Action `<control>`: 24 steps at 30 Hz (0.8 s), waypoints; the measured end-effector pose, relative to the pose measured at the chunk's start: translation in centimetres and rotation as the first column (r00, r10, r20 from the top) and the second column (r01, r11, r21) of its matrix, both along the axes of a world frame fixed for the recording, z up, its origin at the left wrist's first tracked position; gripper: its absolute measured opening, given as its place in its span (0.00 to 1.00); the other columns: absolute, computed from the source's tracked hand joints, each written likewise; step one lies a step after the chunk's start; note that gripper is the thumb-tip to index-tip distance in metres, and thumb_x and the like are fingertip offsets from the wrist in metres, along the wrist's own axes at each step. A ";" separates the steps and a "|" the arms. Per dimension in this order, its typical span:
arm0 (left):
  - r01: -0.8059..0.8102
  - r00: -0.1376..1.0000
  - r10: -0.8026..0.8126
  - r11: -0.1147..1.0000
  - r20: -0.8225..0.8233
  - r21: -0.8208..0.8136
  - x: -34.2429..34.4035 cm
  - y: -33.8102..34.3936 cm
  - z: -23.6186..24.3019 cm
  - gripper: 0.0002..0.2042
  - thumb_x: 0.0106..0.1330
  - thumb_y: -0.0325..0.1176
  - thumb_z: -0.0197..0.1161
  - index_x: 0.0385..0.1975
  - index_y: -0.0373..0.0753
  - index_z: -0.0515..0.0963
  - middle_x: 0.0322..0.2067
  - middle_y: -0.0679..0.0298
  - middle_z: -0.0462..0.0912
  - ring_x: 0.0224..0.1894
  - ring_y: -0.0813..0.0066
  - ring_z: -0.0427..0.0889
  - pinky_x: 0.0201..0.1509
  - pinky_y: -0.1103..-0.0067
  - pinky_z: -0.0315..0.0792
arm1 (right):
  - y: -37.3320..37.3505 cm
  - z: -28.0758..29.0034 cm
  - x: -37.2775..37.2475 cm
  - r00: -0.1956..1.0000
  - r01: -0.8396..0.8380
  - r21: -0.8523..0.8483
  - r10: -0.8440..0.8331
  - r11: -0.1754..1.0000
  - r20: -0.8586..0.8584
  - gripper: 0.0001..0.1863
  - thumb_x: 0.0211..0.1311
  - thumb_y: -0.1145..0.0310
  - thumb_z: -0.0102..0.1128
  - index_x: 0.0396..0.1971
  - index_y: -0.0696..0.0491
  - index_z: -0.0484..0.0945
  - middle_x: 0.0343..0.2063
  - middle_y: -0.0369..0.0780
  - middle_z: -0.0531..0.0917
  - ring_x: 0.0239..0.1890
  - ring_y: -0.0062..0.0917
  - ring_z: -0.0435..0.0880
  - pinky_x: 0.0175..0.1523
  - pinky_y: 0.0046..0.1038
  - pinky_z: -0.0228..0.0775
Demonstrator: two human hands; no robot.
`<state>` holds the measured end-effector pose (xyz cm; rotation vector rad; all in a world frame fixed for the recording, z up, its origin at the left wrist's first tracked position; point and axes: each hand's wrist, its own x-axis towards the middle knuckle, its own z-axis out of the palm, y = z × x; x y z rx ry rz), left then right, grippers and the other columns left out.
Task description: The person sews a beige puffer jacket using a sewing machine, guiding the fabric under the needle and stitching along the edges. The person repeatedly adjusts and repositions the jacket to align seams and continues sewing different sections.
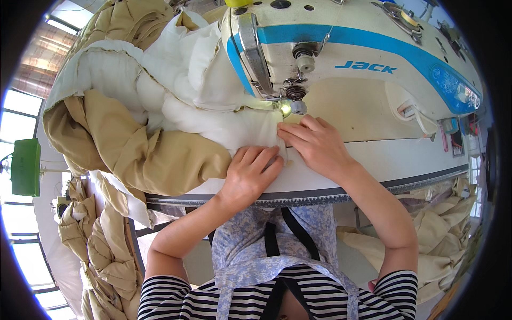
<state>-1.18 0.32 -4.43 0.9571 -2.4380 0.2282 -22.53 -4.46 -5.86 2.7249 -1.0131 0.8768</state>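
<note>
A white and blue sewing machine (320,58) stands over the table, its small lamp lit beside the needle area. A padded garment with white lining (213,125) and tan outer cloth (160,160) lies to the left, its edge running up under the machine's head. My left hand (250,173) presses the near part of the lining, fingers curled on the cloth. Just right of it, my right hand (314,141) grips the lining's right edge close to the needle area, fingertips together. The needle and presser foot are mostly hidden.
A dark measuring strip (298,198) follows the table's front edge. More tan padded pieces (109,250) hang at the lower left, and tan cloth (437,234) is heaped at the lower right. A green box (25,167) is at the far left. Small tools (453,136) lie at the table's right end.
</note>
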 end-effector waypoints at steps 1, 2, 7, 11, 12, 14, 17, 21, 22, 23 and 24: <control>0.001 1.000 -0.001 1.000 0.002 -0.006 0.0 -0.1 0.0 0.13 0.48 0.27 0.69 0.36 0.40 0.80 0.43 0.65 0.82 0.40 0.66 0.81 0.43 0.70 0.76 | -0.1 0.0 0.0 1.000 -0.003 -0.005 0.003 1.000 0.000 0.13 0.55 0.71 0.59 0.42 0.52 0.83 0.47 0.29 0.83 0.47 0.23 0.76 0.46 0.25 0.74; 0.000 1.000 0.000 1.000 0.004 -0.013 -0.1 -0.2 0.0 0.13 0.48 0.27 0.69 0.36 0.41 0.80 0.43 0.65 0.82 0.40 0.67 0.81 0.43 0.70 0.77 | -0.2 0.1 0.0 1.000 -0.013 -0.006 0.013 1.000 0.003 0.14 0.55 0.71 0.59 0.42 0.52 0.83 0.47 0.29 0.83 0.47 0.23 0.76 0.46 0.25 0.74; 0.024 0.999 -0.023 0.998 0.026 -0.057 -0.1 -1.7 0.1 0.13 0.48 0.27 0.70 0.36 0.41 0.80 0.40 0.66 0.82 0.36 0.69 0.81 0.39 0.72 0.77 | -1.3 0.1 0.3 0.999 -0.003 -0.060 0.001 0.998 -0.034 0.12 0.54 0.72 0.60 0.40 0.52 0.83 0.44 0.30 0.83 0.46 0.24 0.77 0.44 0.25 0.75; 0.026 1.000 -0.027 0.998 -0.016 -0.058 0.4 -3.0 0.0 0.13 0.49 0.26 0.71 0.36 0.41 0.81 0.38 0.67 0.83 0.35 0.70 0.81 0.37 0.73 0.77 | -1.6 0.1 0.4 0.992 0.030 0.009 -0.031 1.000 0.119 0.12 0.52 0.76 0.62 0.38 0.53 0.82 0.39 0.32 0.83 0.43 0.26 0.79 0.42 0.29 0.76; 0.029 0.995 -0.026 0.999 -0.101 0.029 0.6 -3.0 0.0 0.12 0.54 0.22 0.70 0.38 0.39 0.81 0.37 0.64 0.83 0.35 0.68 0.81 0.36 0.75 0.77 | -1.5 0.1 0.2 0.979 0.062 0.054 -0.072 0.997 0.190 0.11 0.52 0.77 0.62 0.38 0.53 0.82 0.38 0.32 0.83 0.42 0.27 0.80 0.41 0.30 0.76; -0.013 0.960 0.056 0.988 -0.274 0.156 0.8 -3.0 -0.1 0.10 0.58 0.20 0.68 0.39 0.37 0.81 0.36 0.62 0.82 0.35 0.68 0.81 0.35 0.77 0.77 | -1.3 0.3 -0.3 0.930 0.106 0.140 -0.148 0.984 0.335 0.12 0.52 0.79 0.62 0.37 0.53 0.82 0.36 0.33 0.83 0.40 0.28 0.82 0.40 0.31 0.77; -0.024 0.865 0.218 0.918 -0.452 0.396 1.0 -2.8 -0.1 0.09 0.61 0.17 0.65 0.40 0.34 0.79 0.38 0.60 0.81 0.34 0.67 0.82 0.35 0.78 0.78 | -1.4 0.2 -0.8 0.923 0.102 0.207 -0.170 0.973 0.344 0.10 0.54 0.79 0.61 0.37 0.52 0.83 0.36 0.33 0.83 0.39 0.29 0.83 0.39 0.30 0.77; 0.005 0.808 0.270 0.886 -0.523 0.465 1.0 -3.0 0.3 0.07 0.64 0.18 0.63 0.41 0.32 0.79 0.41 0.59 0.81 0.37 0.72 0.82 0.40 0.80 0.79 | -1.6 -0.2 -0.7 0.894 0.066 0.189 -0.142 0.980 0.425 0.12 0.52 0.82 0.59 0.35 0.52 0.82 0.36 0.35 0.83 0.38 0.31 0.83 0.39 0.31 0.77; 0.010 0.825 0.236 0.902 -0.513 0.431 0.9 -3.1 0.5 0.07 0.65 0.18 0.63 0.41 0.32 0.79 0.41 0.59 0.81 0.38 0.72 0.82 0.41 0.79 0.79 | -1.6 -0.4 -0.7 0.893 0.065 0.186 -0.141 0.980 0.428 0.12 0.52 0.82 0.59 0.36 0.52 0.82 0.36 0.34 0.83 0.38 0.31 0.83 0.39 0.31 0.77; 0.013 0.834 0.201 0.923 -0.513 0.383 0.8 -3.3 0.6 0.07 0.65 0.18 0.63 0.41 0.32 0.79 0.41 0.58 0.81 0.38 0.71 0.82 0.41 0.79 0.79 | -1.7 -0.5 -0.6 0.894 0.058 0.179 -0.131 0.982 0.429 0.13 0.53 0.81 0.59 0.37 0.51 0.83 0.37 0.34 0.83 0.38 0.31 0.83 0.39 0.31 0.77; 0.014 0.848 0.184 0.930 -0.496 0.368 0.7 -3.2 0.6 0.08 0.61 0.19 0.66 0.39 0.35 0.80 0.41 0.61 0.82 0.38 0.69 0.83 0.41 0.76 0.79 | -1.6 -0.5 -0.5 0.916 0.069 0.146 -0.120 0.987 0.383 0.12 0.53 0.79 0.60 0.37 0.50 0.83 0.37 0.32 0.83 0.39 0.28 0.82 0.39 0.30 0.78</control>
